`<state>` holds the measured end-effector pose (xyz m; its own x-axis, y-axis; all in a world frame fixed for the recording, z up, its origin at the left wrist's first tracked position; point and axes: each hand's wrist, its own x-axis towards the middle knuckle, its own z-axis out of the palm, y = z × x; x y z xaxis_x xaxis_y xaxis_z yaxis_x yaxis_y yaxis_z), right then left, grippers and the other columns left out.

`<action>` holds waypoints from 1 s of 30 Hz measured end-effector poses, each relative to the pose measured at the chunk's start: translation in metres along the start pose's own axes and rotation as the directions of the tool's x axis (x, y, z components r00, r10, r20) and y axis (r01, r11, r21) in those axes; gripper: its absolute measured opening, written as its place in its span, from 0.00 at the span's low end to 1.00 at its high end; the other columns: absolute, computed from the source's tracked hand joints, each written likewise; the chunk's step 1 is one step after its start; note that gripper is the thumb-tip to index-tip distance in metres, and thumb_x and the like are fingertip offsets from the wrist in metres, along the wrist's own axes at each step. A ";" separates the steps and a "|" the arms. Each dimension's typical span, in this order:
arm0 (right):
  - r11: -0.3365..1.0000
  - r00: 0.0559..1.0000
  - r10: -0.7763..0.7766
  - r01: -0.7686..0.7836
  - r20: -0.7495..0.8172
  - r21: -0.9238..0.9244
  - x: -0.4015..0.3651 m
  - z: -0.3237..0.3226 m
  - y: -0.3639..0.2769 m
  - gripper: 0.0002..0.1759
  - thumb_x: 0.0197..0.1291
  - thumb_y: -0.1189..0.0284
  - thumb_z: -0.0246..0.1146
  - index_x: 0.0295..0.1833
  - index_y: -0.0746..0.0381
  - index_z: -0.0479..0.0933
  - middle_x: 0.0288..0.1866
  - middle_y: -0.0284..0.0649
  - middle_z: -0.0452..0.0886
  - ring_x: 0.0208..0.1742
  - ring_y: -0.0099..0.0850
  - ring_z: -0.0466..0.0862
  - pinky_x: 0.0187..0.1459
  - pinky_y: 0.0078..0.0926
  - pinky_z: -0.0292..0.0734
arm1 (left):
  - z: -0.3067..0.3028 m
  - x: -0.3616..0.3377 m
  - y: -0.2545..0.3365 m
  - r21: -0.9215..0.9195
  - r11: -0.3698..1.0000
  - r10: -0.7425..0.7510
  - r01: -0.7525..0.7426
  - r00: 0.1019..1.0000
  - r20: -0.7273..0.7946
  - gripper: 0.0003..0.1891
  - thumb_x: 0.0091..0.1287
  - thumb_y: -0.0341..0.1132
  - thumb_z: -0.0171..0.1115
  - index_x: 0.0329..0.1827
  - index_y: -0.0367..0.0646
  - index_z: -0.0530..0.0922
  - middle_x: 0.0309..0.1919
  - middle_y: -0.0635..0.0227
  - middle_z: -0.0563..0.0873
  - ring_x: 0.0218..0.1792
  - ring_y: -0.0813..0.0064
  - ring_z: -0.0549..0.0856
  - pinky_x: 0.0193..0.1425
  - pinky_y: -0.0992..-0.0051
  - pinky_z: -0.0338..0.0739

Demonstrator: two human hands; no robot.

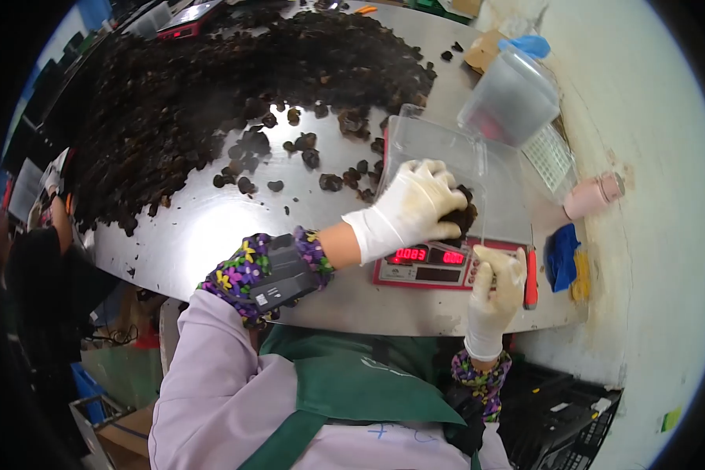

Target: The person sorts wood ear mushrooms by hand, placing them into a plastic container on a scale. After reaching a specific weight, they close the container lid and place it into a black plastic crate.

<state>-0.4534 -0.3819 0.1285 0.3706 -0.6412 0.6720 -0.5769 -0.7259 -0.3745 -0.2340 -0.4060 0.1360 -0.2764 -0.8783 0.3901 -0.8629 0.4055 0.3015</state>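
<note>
My left hand (411, 205), in a white glove, is closed round a clump of dark, wrinkled pieces (464, 213) above the scale. Under it, an open clear plastic container (439, 145) rests on the red-edged digital scale (427, 274), whose red display is lit and shows 0.083 at the left. My right hand (497, 286), also gloved, has its fingers curled in at the right front of the scale, near the container's edge. What its fingertips hold is too small to make out. Just right of it lies a red-handled tool (531, 278).
A big heap of dark pieces (235, 70) covers the metal table (321, 301), with loose ones near the scale. Stacked clear containers (513, 94), a pink bottle (594, 196) and a blue cloth (561, 257) stand along the right wall. A co-worker's arm (61, 223) shows far left.
</note>
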 end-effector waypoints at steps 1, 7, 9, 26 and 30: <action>1.000 1.000 0.006 -0.006 -0.002 0.003 -0.006 0.001 0.003 0.09 0.65 0.79 0.62 0.47 0.56 0.82 0.44 0.34 0.87 0.46 0.35 0.85 0.72 0.52 0.66 | 0.004 -0.004 0.002 0.056 0.998 0.011 -0.011 1.000 -0.005 0.23 0.59 0.57 0.72 0.54 0.57 0.86 0.57 0.67 0.84 0.70 0.50 0.74 0.72 0.39 0.65; 0.998 0.999 0.029 -0.027 -0.024 0.065 -0.035 0.003 0.018 0.07 0.68 0.77 0.59 0.47 0.61 0.82 0.43 0.40 0.87 0.46 0.41 0.83 0.63 0.47 0.74 | -0.022 -0.023 -0.037 -0.245 0.966 -0.016 -0.081 0.928 -0.373 0.19 0.61 0.41 0.75 0.54 0.49 0.85 0.58 0.57 0.83 0.68 0.48 0.76 0.71 0.55 0.71; 0.997 0.997 0.053 -0.049 -0.055 0.067 -0.039 0.002 0.022 0.07 0.69 0.77 0.59 0.47 0.61 0.82 0.43 0.40 0.87 0.46 0.41 0.83 0.62 0.47 0.74 | -0.016 -0.035 -0.085 -0.363 0.917 -0.281 0.166 0.914 -0.293 0.15 0.65 0.40 0.71 0.53 0.47 0.85 0.56 0.55 0.84 0.64 0.51 0.79 0.70 0.57 0.73; 0.997 0.986 0.054 -0.062 -0.155 -0.046 -0.012 0.004 0.026 0.07 0.70 0.76 0.59 0.45 0.63 0.82 0.41 0.40 0.87 0.44 0.38 0.84 0.63 0.48 0.74 | 0.041 -0.033 -0.228 -0.142 0.895 -0.437 0.422 0.771 -0.462 0.07 0.67 0.36 0.67 0.43 0.44 0.85 0.36 0.57 0.84 0.41 0.53 0.85 0.45 0.62 0.81; 0.993 0.983 0.053 -0.070 -0.178 -0.093 -0.012 0.003 0.031 0.08 0.69 0.77 0.57 0.45 0.64 0.83 0.40 0.42 0.86 0.44 0.41 0.83 0.62 0.50 0.75 | 0.039 0.011 -0.233 0.074 0.869 -0.454 0.489 0.848 -0.274 0.25 0.61 0.52 0.72 0.60 0.55 0.84 0.52 0.59 0.84 0.56 0.52 0.82 0.57 0.54 0.78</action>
<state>-0.4735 -0.3974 0.1066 0.2042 -0.6244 0.7540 -0.6665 -0.6528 -0.3600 -0.0528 -0.5202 0.0366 0.2735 -0.8594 0.4319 -0.9164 -0.0963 0.3885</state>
